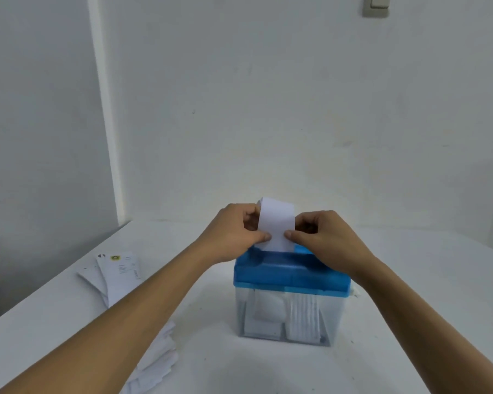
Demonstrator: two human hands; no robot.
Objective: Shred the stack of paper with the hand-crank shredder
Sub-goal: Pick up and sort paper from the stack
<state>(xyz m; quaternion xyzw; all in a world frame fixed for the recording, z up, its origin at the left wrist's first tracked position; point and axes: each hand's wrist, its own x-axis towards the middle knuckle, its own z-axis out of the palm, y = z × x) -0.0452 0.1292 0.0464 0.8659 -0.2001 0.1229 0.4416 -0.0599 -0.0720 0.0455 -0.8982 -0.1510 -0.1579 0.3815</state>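
The hand-crank shredder (290,280) stands mid-table, with a blue top over a clear bin that holds white shreds (302,314). A narrow white paper strip (276,223) stands upright with its lower end at the slot in the blue top. My left hand (234,234) pinches the strip's left edge and my right hand (324,237) pinches its right edge, thumbs facing me. A white part of the crank (354,292) shows at the shredder's right side. The stack of paper (120,274) lies fanned out on the table to the left, partly under my left forearm.
More loose white sheets (157,362) lie near the table's front, under my left forearm. The white table (410,265) meets a white wall behind. Its left edge (55,280) runs diagonally with a dark gap beside it.
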